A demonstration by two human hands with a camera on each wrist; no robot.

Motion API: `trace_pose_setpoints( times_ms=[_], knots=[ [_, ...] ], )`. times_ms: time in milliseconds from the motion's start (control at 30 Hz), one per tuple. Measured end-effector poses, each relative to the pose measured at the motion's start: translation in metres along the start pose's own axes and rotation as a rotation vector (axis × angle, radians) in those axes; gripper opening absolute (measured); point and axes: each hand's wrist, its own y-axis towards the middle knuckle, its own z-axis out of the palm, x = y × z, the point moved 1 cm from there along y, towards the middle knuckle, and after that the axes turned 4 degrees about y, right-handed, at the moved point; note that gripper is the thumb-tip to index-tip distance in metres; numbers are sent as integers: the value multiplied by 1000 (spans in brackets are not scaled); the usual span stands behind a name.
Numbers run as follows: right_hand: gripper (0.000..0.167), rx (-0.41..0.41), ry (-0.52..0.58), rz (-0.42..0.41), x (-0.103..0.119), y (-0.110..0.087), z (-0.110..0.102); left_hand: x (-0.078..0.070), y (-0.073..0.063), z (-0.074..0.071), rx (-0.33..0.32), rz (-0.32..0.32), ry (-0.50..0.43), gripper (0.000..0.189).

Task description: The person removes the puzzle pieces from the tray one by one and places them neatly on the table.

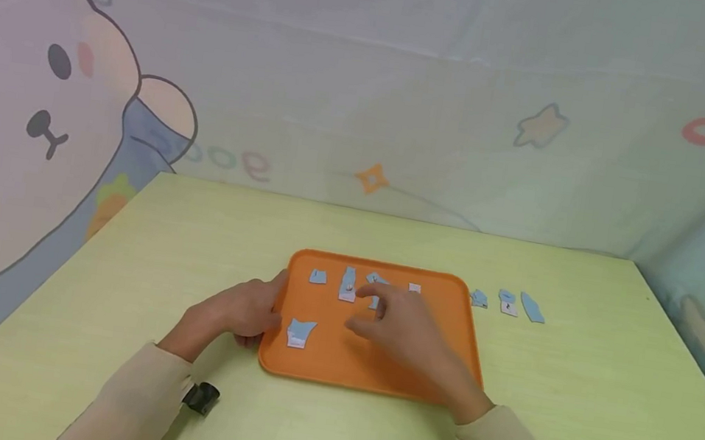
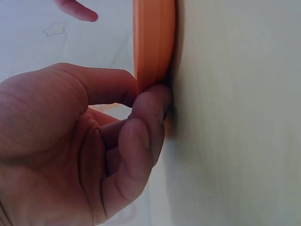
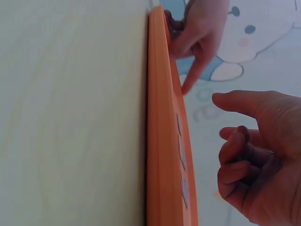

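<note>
An orange tray [image 1: 334,362] lies on the table, with my left hand [image 1: 252,307] gripping its left edge. In the left wrist view, the left hand's thumb is at the tray's rim [image 2: 154,42] and its fingers bend under it. My right hand [image 1: 408,328] hovers over the tray's right half, thumb and index finger apart and the other fingers curled, holding nothing visible. On the tray lie small light-blue and whitish flat pieces: one at front left [image 1: 300,333], a small one [image 1: 318,276] at back left, a tall one [image 1: 348,285], and one [image 1: 376,280] partly hidden by the right hand.
Right of the tray, several more flat pieces lie on the table, including a two-part one [image 1: 508,303] and a pointed blue one [image 1: 532,308]. A small whitish piece [image 1: 414,288] sits near the tray's back right. A printed cloth [image 1: 407,108] hangs behind the table.
</note>
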Motion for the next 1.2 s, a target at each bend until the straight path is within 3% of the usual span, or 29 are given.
trace_pose_setpoints(
  times_ms=[167,367,667,900,1200],
  knots=[
    [46,124,-40,11,15,3,19,0,-1,0,1,6,-2,49],
    [51,186,-109,-16,25,6,40,1,-1,0,11,-2,5,55],
    [53,173,-155,-25,30,7,54,1,0,-1,15,-8,21,62],
    [46,169,-184,-66,31,11,56,0,0,-1,18,-7,8,55],
    [38,163,-208,-99,32,12,56,0,0,0,23,-21,3,60]
  ],
)
